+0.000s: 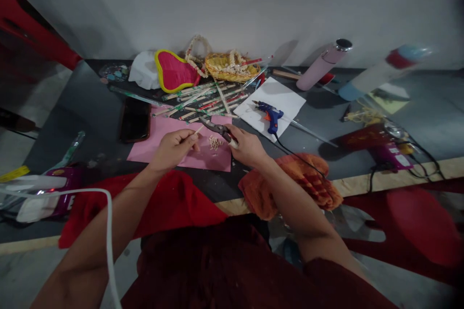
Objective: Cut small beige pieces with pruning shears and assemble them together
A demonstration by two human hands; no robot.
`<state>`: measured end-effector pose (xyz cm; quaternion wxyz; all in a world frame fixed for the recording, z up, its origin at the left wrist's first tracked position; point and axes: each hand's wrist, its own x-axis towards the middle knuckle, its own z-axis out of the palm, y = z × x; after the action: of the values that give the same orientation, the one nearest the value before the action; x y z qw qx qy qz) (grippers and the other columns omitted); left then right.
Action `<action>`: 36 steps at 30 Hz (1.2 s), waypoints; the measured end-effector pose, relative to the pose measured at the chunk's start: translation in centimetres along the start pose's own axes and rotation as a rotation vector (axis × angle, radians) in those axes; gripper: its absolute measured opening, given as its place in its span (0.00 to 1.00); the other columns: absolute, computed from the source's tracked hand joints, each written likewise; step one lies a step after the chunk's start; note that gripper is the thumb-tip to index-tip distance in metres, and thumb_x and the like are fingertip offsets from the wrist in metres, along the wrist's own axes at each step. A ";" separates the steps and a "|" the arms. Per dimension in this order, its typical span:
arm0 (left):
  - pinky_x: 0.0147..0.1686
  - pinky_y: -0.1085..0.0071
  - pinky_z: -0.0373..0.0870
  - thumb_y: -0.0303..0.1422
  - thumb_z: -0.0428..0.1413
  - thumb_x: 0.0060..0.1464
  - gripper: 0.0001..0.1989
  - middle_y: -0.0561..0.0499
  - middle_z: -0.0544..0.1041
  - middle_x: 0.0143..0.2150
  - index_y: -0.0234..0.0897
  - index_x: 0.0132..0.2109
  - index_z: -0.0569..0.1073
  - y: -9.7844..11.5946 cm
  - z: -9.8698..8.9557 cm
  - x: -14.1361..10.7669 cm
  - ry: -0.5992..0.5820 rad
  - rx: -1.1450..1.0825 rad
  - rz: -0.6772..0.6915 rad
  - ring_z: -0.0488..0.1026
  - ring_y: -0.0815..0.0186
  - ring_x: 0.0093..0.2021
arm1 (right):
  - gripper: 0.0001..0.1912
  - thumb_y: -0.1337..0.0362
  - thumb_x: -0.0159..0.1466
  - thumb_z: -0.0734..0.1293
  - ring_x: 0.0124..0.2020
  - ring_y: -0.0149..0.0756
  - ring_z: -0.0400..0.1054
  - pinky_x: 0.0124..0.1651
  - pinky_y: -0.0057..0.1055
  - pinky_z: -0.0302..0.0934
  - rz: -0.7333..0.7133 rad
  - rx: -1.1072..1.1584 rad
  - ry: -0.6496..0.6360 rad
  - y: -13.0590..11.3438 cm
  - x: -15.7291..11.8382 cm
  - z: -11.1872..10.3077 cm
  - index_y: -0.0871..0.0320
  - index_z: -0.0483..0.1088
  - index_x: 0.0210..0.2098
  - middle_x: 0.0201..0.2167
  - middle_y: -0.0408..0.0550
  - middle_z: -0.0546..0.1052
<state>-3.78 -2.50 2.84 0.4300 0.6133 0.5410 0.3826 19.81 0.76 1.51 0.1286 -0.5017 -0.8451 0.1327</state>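
My left hand (178, 147) pinches a thin pale stick (198, 130) above a pink sheet (155, 147). Its fingers are closed on the stick. My right hand (245, 144) is wrapped round the handles of dark cutting pliers (216, 128), whose jaws point up and left, close to the stick's far end. Whether the jaws touch the stick cannot be made out. Between my hands, a small pile of short cut pieces (215, 143) lies on the pink sheet. Just beyond, several chopsticks in printed wrappers (203, 99) lie crossed over one another.
A blue glue gun (270, 115) rests on white paper (290, 94), its cord running over an orange towel (300, 174). A phone (135, 119) lies left. Behind are a yellow basket (217, 67) and pink heart-shaped piece (176, 71); bottles (321, 68) stand right. Red cloth (163, 205) covers the near edge.
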 end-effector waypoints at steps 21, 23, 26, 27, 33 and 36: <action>0.13 0.77 0.44 0.47 0.62 0.42 0.18 0.49 0.70 0.15 0.34 0.29 0.75 1.7 -0.9 -0.6 -0.427 -0.476 -0.417 0.56 0.75 0.13 | 0.39 0.71 0.53 0.62 0.54 0.43 0.61 0.55 0.39 0.58 -0.311 0.175 0.002 1.9 0.4 -0.2 0.57 0.50 0.64 0.55 0.54 0.67; 0.13 0.78 0.42 0.46 0.62 0.42 0.17 0.50 0.69 0.15 0.34 0.28 0.75 1.7 -1.0 -0.5 -0.411 -0.493 -0.423 0.53 0.76 0.13 | 0.36 0.69 0.56 0.61 0.50 0.42 0.65 0.52 0.36 0.60 -0.276 0.138 0.012 1.6 0.3 -0.3 0.58 0.53 0.63 0.52 0.53 0.70; 0.14 0.78 0.40 0.44 0.62 0.44 0.16 0.52 0.69 0.16 0.34 0.29 0.74 1.6 -1.1 -0.4 -0.360 -0.519 -0.411 0.49 0.79 0.13 | 0.31 0.65 0.60 0.60 0.46 0.42 0.68 0.48 0.34 0.61 -0.189 0.072 0.006 1.1 0.1 -0.3 0.56 0.54 0.62 0.48 0.52 0.72; 0.14 0.78 0.40 0.44 0.61 0.45 0.16 0.52 0.69 0.17 0.34 0.30 0.74 1.5 -1.0 -0.3 -0.328 -0.516 -0.396 0.48 0.79 0.13 | 0.30 0.64 0.60 0.60 0.45 0.42 0.69 0.47 0.34 0.61 -0.153 0.050 -0.001 0.9 0.1 -0.3 0.55 0.55 0.62 0.48 0.51 0.73; 0.21 0.76 0.61 0.41 0.55 0.53 0.15 0.49 0.78 0.28 0.35 0.40 0.76 0.1 0.3 -0.1 0.032 -0.047 -0.038 0.68 0.72 0.22 | 0.28 0.64 0.61 0.59 0.44 0.43 0.70 0.46 0.36 0.62 -0.004 -0.009 -0.028 0.2 0.1 0.1 0.54 0.56 0.61 0.48 0.52 0.74; 0.36 0.74 0.68 0.37 0.53 0.55 0.12 0.49 0.80 0.36 0.37 0.42 0.76 -0.3 0.8 -0.2 0.178 0.221 0.129 0.76 0.66 0.36 | 0.30 0.65 0.60 0.60 0.49 0.44 0.67 0.50 0.38 0.62 -0.036 0.030 0.002 0.4 0.2 0.2 0.57 0.53 0.62 0.51 0.54 0.71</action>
<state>-3.17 -2.75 2.33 0.2845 0.6540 0.5754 0.4004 20.02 1.08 1.23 0.1393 -0.4846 -0.8517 0.1425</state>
